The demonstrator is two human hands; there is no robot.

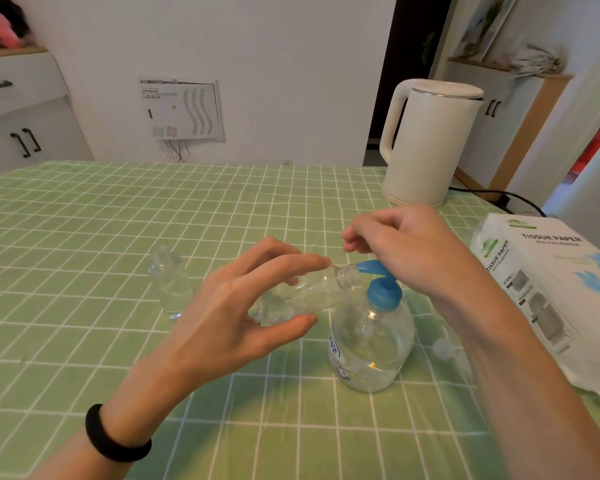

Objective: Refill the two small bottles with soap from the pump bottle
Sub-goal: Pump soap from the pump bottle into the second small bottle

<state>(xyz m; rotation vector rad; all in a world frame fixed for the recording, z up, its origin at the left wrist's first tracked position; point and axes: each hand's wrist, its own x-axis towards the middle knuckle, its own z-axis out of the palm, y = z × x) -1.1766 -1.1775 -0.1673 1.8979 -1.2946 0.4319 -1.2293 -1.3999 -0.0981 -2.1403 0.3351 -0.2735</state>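
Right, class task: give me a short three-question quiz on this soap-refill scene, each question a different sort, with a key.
1. True or false: the small bottle held in the left hand is standing upright.
2. Multiple choice: the right hand is over which part of the pump bottle? A) its base B) its blue pump head C) its label
3. Fill in: the second small bottle stands on the green checked ____.

Key:
1. False; it is tilted, with its open neck at the pump spout.
2. B
3. tablecloth
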